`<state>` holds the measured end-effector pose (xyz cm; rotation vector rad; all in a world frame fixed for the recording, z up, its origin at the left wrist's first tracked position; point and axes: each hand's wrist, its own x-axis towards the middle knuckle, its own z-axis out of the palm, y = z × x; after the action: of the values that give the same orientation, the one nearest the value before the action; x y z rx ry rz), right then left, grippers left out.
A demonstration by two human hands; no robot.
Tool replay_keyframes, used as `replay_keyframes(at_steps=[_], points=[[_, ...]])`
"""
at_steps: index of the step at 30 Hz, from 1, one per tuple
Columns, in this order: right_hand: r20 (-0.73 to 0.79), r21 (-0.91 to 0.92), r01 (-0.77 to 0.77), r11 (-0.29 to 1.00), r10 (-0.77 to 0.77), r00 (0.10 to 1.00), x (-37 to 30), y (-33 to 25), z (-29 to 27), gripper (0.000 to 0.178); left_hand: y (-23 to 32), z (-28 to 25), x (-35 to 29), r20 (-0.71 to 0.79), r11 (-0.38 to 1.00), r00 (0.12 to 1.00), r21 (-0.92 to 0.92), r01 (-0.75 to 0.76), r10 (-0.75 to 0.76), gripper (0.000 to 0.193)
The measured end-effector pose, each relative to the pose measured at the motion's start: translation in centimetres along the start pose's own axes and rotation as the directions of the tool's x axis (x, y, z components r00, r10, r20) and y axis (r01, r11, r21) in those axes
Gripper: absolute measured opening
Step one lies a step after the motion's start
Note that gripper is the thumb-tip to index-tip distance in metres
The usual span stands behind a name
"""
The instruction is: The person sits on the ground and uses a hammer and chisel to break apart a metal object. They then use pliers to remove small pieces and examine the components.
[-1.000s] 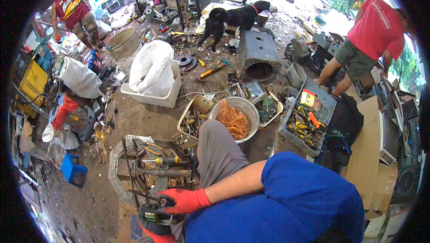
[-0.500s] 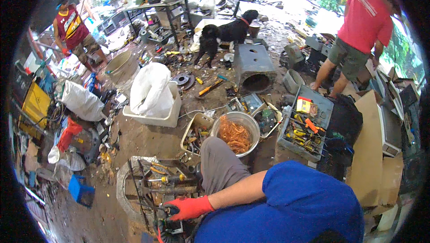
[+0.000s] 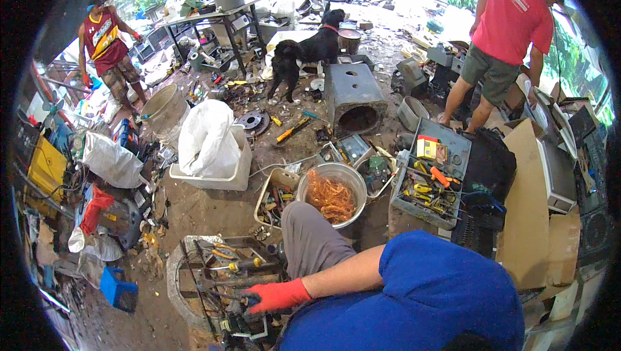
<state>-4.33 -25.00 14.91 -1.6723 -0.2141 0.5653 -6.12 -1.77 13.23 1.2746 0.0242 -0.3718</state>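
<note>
Here, one gloved right hand [image 3: 277, 296], its grip unclear, is near one screwdriver [image 3: 246, 264], one bucket [image 3: 358, 185] of wire [image 3: 330, 197] beyond.

From my remote seat I see the right hand [image 3: 278, 296], red-gloved, reaching out of a blue sleeve [image 3: 420, 273] toward dark parts [image 3: 239, 317] at the near side of a grey, many-sided frame [image 3: 176, 281]; I cannot tell whether it grips anything. On that frame I make out a screwdriver [image 3: 244, 265] near some pliers [image 3: 225, 251]. Beyond the bent knee [image 3: 304, 218], a pale basin [image 3: 360, 189] holds tangled copper-coloured wire [image 3: 330, 197]. To its right I have an open grey toolbox [image 3: 458, 150]. A black dog [image 3: 310, 48] (red-collared) stands near a large grey box [image 3: 354, 86]. Farther off, I see one person in a red shirt [image 3: 514, 14], another in a maroon jersey [image 3: 107, 43].
</note>
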Motion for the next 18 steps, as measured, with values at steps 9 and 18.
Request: replay_keyframes(at_steps=[9,18], points=[[-0.268,0.186,0.070,0.980,-0.017,0.963,-0.6,0.7,-4.3,0.061,1.1,1.4,-0.2,-0.006,0.851,0.999,0.524,-0.034,0.043,0.059],[-0.432,0.148,0.036,0.988,0.032,0.901,-1.9,0.1,-7.7,0.082,-1.5,-3.4,0.3,-0.081,0.831,0.985,-0.550,0.082,-0.151,0.045]])
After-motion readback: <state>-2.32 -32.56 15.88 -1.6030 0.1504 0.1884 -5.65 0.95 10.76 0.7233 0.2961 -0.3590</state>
